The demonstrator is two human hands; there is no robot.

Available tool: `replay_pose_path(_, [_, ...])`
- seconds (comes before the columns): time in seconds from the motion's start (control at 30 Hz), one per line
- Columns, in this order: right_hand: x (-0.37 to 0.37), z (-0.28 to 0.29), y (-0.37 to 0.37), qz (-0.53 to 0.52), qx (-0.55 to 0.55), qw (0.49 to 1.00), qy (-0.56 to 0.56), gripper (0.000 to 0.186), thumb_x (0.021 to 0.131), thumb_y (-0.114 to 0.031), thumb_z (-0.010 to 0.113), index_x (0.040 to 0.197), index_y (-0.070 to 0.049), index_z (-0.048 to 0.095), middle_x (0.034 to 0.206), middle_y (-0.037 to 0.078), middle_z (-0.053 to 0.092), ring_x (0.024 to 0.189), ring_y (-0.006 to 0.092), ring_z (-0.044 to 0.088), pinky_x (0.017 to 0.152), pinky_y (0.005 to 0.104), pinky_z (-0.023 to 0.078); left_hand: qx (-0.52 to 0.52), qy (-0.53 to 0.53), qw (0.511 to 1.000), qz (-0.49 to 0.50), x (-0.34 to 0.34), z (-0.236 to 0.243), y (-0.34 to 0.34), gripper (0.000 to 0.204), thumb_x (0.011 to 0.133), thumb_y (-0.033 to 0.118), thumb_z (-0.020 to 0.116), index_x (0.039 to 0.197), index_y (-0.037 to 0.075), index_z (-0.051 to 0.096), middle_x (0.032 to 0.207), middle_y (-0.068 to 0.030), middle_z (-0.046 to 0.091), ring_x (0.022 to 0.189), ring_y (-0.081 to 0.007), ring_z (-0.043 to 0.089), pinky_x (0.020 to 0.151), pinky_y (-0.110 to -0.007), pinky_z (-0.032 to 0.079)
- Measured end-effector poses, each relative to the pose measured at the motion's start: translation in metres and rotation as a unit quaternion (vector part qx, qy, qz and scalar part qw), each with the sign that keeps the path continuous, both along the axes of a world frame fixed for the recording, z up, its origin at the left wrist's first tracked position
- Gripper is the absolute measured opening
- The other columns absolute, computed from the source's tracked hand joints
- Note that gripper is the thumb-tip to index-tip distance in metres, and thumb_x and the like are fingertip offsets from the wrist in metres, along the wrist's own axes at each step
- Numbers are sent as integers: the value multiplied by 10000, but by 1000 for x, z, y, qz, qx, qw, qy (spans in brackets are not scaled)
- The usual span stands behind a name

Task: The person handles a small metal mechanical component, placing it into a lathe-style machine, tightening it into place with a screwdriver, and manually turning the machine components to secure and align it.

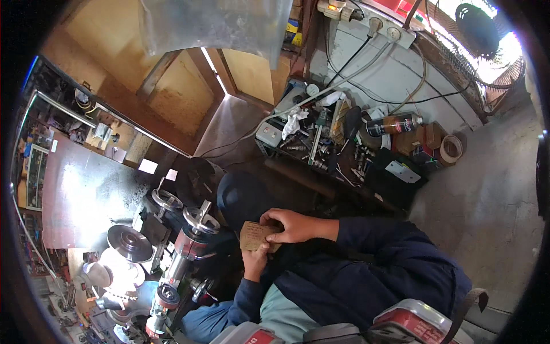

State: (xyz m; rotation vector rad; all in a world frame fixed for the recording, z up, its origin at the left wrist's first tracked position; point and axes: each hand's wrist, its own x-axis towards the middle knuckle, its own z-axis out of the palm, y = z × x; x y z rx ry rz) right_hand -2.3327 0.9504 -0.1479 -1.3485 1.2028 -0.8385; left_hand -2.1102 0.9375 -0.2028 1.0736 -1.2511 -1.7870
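A small brown cardboard piece (256,235) with writing on it is held at waist level, near my dark-clad knee (240,192). My left hand (255,261) grips it from below with the thumb up, and my right hand (286,226) has its fingers and thumb closed on its right side. Just left of my hands stands a machine with metal handwheels (197,221), a dark round disc (129,241) and a brightly lit pale wheel (123,268).
A cluttered shelf of tools and metal parts (312,143) lies ahead, with a spray can (394,124), a tape roll (450,150), a phone (403,171) and a power strip (389,31) with cables. A fan (478,31) is at upper right. Red-lidded cases (412,321) sit along the bottom edge.
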Motion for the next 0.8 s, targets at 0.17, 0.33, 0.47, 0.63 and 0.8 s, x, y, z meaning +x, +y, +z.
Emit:
replay_pose_path(0.17, [-4,-5,2,2,-7,1000,-7,638,879,-283,819,1384,17,571,1302,164,602,1253,298,583,1072,398,459,9,23,1000,11,-5,-4,-2,701,788,446,901,1242,-9,621,1113,-80,715,937,-173,713,776,-304,600])
replay_pose_path(0.33, [-16,10,-7,53,51,997,-12,708,837,-339,862,1379,21,583,1328,174,602,1282,313,573,1077,399,461,31,6,1000,1,-5,-1,-3,823,713,468,949,1282,-8,591,1129,-77,715,966,-170,714,753,-291,598])
replay_pose_path(0.47, [-18,10,-6,49,49,998,12,715,822,-338,875,1362,30,584,1317,179,604,1267,316,579,1073,398,464,38,38,999,7,-8,-1,-2,902,664,443,981,1320,-12,561,1162,-88,705,1026,-195,709,826,-319,599])
replay_pose_path(0.63, [-15,-4,-2,50,16,999,8,740,829,-358,874,1352,36,529,1331,210,561,1264,333,563,1074,402,457,43,60,997,2,-7,-3,-3,922,671,396,987,1352,-26,531,1226,-121,679,1105,-238,691,957,-381,571])
replay_pose_path(0.8, [-15,-11,-1,60,25,998,8,766,838,-398,866,1350,32,492,1337,211,529,1286,334,537,1087,406,443,51,72,996,13,-6,-14,-1,954,667,378,993,1378,-25,502,1252,-123,667,1124,-241,685,977,-386,566])
